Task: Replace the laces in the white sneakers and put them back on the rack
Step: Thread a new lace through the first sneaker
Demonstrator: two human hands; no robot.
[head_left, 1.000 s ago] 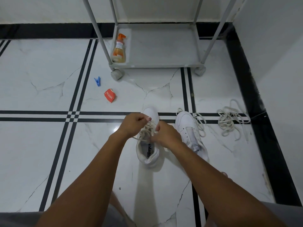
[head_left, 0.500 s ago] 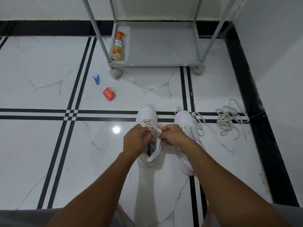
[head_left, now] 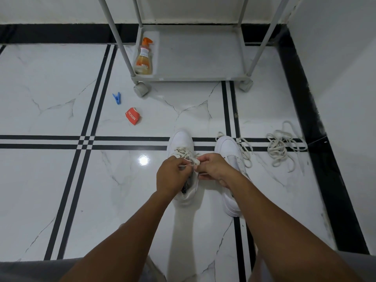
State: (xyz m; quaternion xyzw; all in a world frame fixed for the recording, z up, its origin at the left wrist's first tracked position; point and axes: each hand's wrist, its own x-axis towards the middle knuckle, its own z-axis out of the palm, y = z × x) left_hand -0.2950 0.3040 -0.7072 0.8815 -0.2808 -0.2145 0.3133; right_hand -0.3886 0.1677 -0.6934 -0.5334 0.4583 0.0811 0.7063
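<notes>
Two white sneakers stand side by side on the marble floor. The left sneaker [head_left: 180, 142] carries a cream lace [head_left: 184, 152] across its eyelets. My left hand [head_left: 172, 177] and my right hand [head_left: 213, 168] meet over its tongue, each pinching a strand of that lace at a small knot. The right sneaker [head_left: 228, 149] is partly under my right forearm; a loose lace [head_left: 245, 150] trails beside it. The grey wheeled rack [head_left: 195, 78] stands beyond the shoes.
A heap of loose cream laces [head_left: 282, 146] lies at the right near the black border. An orange spray bottle [head_left: 144, 58] lies on the rack's bottom shelf. A blue clothes peg [head_left: 117, 98] and a red packet [head_left: 133, 116] lie left of the rack.
My hands have come together lower over the left sneaker's tongue; the left hand dropped from near the toe. The lace is drawn tighter between them.
</notes>
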